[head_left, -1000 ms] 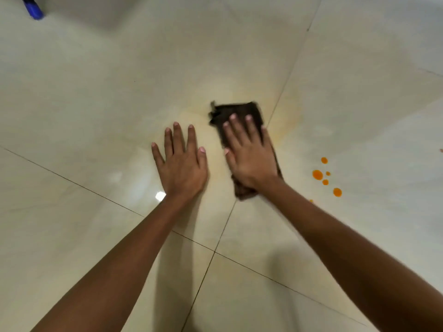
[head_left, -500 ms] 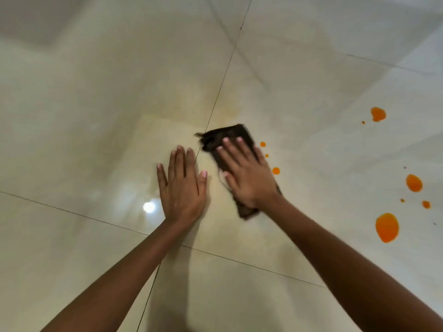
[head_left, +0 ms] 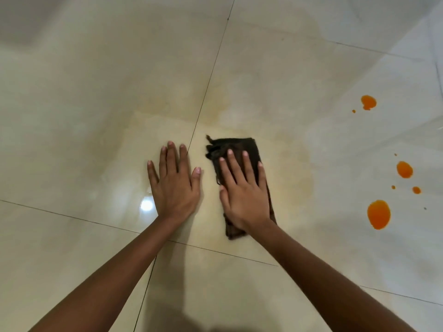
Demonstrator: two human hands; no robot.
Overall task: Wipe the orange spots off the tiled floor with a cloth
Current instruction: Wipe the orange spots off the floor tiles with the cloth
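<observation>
A folded dark brown cloth (head_left: pixel 236 146) lies flat on the cream tiled floor (head_left: pixel 96 92). My right hand (head_left: pixel 244 190) presses down on it with straight fingers and hides its middle. My left hand (head_left: pixel 175 180) lies flat on the bare tile just left of the cloth, fingers straight, not touching it. Several orange spots stay at the right: a large one (head_left: pixel 378 214), a medium one (head_left: pixel 404 169), a far one (head_left: pixel 368 102) and small dots (head_left: pixel 416 190). A faint yellowish smear (head_left: pixel 294 168) surrounds the cloth.
Dark grout lines (head_left: pixel 211 75) cross the floor, meeting below my left wrist. A bright light reflection (head_left: pixel 146 205) shines on the tile left of my left hand. My own shadow darkens the floor at the bottom edge.
My right hand has slid the cloth over the small orange dots that lay beside it; those dots are gone. The view has shifted a little. My left hand stays flat on the tile.
</observation>
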